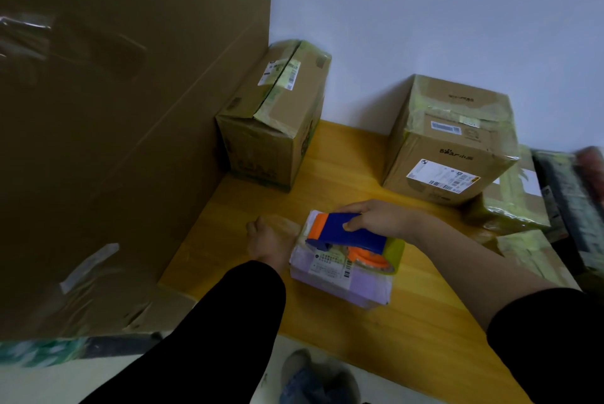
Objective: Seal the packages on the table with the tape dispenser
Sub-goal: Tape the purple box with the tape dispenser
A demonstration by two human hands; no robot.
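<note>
A small lilac package (346, 282) with a printed label lies on the yellow wooden table (343, 174) near its front edge. On top of it sits a blue and orange tape dispenser (349, 235) with a roll of yellowish tape. My right hand (376, 219) grips the dispenser's blue handle from above. My left hand (271, 240) rests with curled fingers against the package's left end, over a clear strip of tape; whether it pinches the tape is hard to tell.
A very large cardboard box (114, 125) walls off the left. Two taped cartons (277, 122) (454, 142) stand at the back by the wall. Flat taped parcels (516, 201) and a dark bundle (575, 201) crowd the right edge. A shoe (313, 377) shows below.
</note>
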